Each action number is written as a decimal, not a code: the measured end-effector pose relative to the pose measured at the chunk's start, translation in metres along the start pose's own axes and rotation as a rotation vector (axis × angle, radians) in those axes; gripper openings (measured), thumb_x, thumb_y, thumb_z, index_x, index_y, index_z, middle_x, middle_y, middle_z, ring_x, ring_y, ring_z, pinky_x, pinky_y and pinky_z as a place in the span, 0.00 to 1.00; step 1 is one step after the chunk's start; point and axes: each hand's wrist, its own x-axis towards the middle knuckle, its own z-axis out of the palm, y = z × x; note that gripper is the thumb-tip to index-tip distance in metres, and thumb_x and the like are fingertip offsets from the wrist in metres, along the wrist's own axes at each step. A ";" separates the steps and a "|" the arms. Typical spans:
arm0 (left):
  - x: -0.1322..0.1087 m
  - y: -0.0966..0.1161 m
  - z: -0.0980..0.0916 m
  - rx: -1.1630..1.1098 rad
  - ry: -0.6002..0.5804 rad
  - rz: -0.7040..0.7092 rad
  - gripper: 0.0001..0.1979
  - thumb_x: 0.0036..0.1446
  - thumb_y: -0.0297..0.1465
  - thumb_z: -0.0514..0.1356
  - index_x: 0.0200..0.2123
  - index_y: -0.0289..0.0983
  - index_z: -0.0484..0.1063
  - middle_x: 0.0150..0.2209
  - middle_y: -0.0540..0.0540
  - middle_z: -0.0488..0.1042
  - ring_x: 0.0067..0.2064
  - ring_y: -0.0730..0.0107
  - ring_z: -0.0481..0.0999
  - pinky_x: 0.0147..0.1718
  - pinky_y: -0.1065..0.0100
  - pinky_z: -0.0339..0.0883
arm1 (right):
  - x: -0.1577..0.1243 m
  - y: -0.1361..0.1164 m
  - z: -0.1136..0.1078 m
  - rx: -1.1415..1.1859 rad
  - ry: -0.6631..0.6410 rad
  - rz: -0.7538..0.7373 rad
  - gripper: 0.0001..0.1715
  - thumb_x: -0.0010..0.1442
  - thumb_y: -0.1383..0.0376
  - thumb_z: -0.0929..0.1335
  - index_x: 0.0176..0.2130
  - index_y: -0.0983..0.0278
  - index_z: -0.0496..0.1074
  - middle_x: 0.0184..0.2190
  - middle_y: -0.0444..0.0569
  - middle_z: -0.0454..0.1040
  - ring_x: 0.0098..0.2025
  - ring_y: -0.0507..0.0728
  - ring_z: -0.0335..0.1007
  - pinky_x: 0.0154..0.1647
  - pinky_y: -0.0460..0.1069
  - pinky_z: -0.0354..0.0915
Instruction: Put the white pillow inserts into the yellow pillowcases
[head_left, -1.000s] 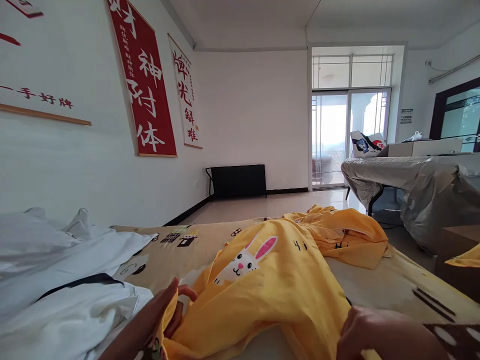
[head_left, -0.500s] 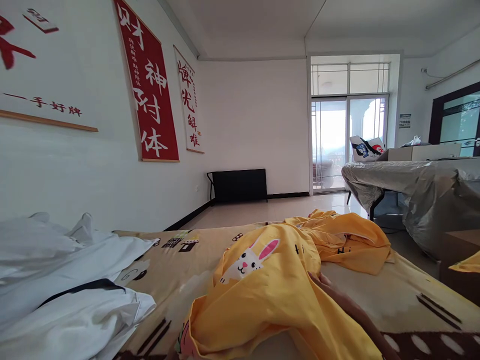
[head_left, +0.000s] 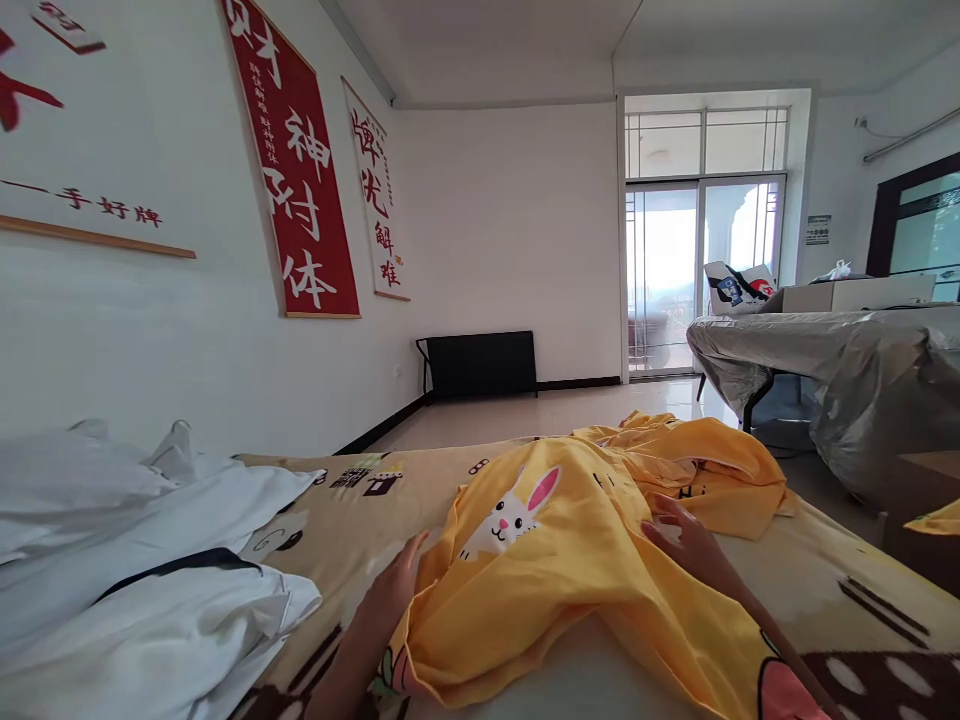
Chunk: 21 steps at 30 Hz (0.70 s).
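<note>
My left hand (head_left: 394, 580) lies along the left edge of a soft yellow cloth printed with a white, pink-eared rabbit (head_left: 555, 580), its fingers pointing forward and close together; I cannot tell whether they pinch the fabric. My right hand (head_left: 682, 540) rests at the cloth's right edge, fingers somewhat spread and not closed around anything. The yellow cloth lies loosely wrinkled between my two hands, on a beige blanket with brown printed figures (head_left: 352, 540), and its near corners show pink and green print. Just beyond it, touching it, is a bunched heap of yellow fabric lettered "Hi" (head_left: 727, 450); I cannot tell whether that is a separate piece. To my left, apart from my hand, lies a rumpled pile of white fabric (head_left: 202, 615) with a dark strip (head_left: 176, 570) across it. Farther off to the right stands a table draped in grey, crinkled plastic (head_left: 862, 385), and a low black rectangular panel (head_left: 480, 365) stands near the far white wall (head_left: 510, 210)
</note>
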 end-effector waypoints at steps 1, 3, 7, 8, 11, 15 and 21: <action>-0.003 0.006 -0.002 -0.051 -0.006 0.056 0.28 0.53 0.42 0.58 0.56 0.39 0.63 0.58 0.39 0.67 0.58 0.53 0.67 0.51 0.59 0.66 | -0.005 -0.008 -0.004 0.004 -0.028 -0.083 0.38 0.50 0.43 0.66 0.53 0.63 0.69 0.54 0.57 0.70 0.54 0.65 0.66 0.55 0.60 0.61; -0.011 0.022 -0.004 -0.199 -0.080 0.200 0.30 0.55 0.44 0.55 0.60 0.40 0.60 0.61 0.41 0.62 0.61 0.55 0.62 0.55 0.60 0.61 | -0.016 -0.025 -0.010 0.013 -0.178 -0.228 0.32 0.58 0.45 0.61 0.53 0.61 0.69 0.54 0.54 0.70 0.56 0.62 0.64 0.58 0.57 0.58; -0.023 0.047 0.007 -0.275 -0.309 0.247 0.32 0.55 0.46 0.55 0.60 0.38 0.61 0.44 0.42 0.75 0.40 0.62 0.74 0.41 0.66 0.68 | -0.033 -0.043 -0.003 -0.113 -0.357 -0.287 0.27 0.52 0.52 0.69 0.49 0.60 0.71 0.52 0.51 0.70 0.53 0.61 0.64 0.56 0.55 0.58; -0.023 0.048 0.011 -0.250 -0.310 0.231 0.31 0.55 0.47 0.55 0.58 0.37 0.64 0.40 0.43 0.76 0.33 0.66 0.72 0.35 0.68 0.67 | -0.034 -0.044 0.002 -0.156 -0.346 -0.288 0.24 0.50 0.54 0.71 0.46 0.60 0.72 0.49 0.51 0.71 0.50 0.61 0.65 0.54 0.54 0.59; -0.018 0.046 0.022 -0.230 -0.227 0.230 0.24 0.55 0.48 0.53 0.45 0.35 0.72 0.33 0.45 0.74 0.27 0.70 0.66 0.28 0.70 0.61 | -0.033 -0.044 0.013 -0.231 -0.318 -0.290 0.09 0.50 0.62 0.69 0.33 0.62 0.70 0.37 0.47 0.72 0.39 0.56 0.65 0.42 0.50 0.62; -0.018 0.048 0.019 -0.251 -0.088 0.224 0.18 0.56 0.45 0.53 0.32 0.36 0.72 0.27 0.47 0.71 0.28 0.68 0.66 0.29 0.70 0.61 | -0.033 -0.047 0.011 -0.205 -0.323 -0.341 0.06 0.54 0.65 0.65 0.27 0.62 0.64 0.30 0.44 0.69 0.34 0.53 0.62 0.36 0.48 0.60; -0.027 0.061 0.000 -0.372 0.098 0.241 0.16 0.55 0.44 0.55 0.30 0.38 0.70 0.30 0.47 0.72 0.34 0.67 0.68 0.32 0.72 0.63 | -0.036 -0.052 -0.005 0.005 -0.230 -0.422 0.13 0.60 0.57 0.64 0.29 0.62 0.65 0.51 0.51 0.68 0.54 0.59 0.61 0.57 0.53 0.54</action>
